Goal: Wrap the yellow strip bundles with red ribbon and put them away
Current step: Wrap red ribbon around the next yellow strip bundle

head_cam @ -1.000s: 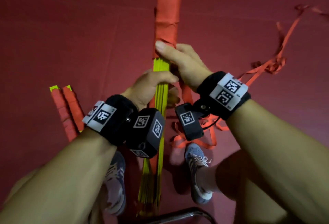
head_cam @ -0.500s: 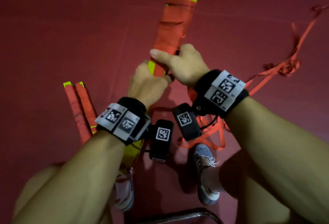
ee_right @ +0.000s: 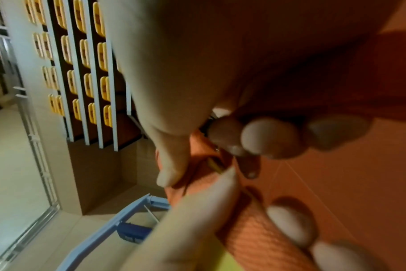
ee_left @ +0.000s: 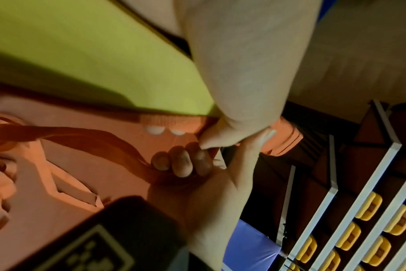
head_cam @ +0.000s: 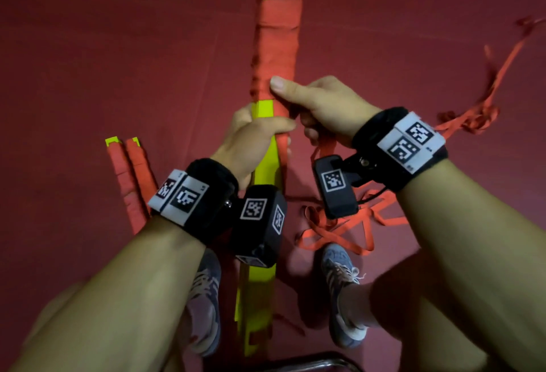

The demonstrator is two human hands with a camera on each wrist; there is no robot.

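- Lying at the far left on the red floor (head_cam: 74, 61), two wrapped bundles (head_cam: 131, 182) rest side by side and touching. They are covered in red, with yellow tips showing at their far ends. Their near ends are hidden behind the left forearm.
- Next comes the left hand (head_cam: 251, 141), its fingers and thumb curled round the yellow strip bundle (head_cam: 266, 171). It grips the bare yellow stretch just below where the wrapping ends.
- The bundle points away from the person. Turns of red ribbon (head_cam: 277, 46) cover its far half, with a yellow tip at the very end. Its near half is bare yellow and passes down between the two shoes (head_cam: 204, 298).
- The right hand (head_cam: 322, 106) sits just beside the left and touches it. Its thumb lies flat against the lowest turn of wrapping. In the left wrist view its other fingers (ee_left: 181, 163) are curled round a strand of the ribbon.
- From that hand the strand drops to ribbon loops (head_cam: 339, 233) on the floor by the right shoe.
- Farthest right, more of it trails off to a ribbon tangle (head_cam: 472, 117) well apart from the bundle.
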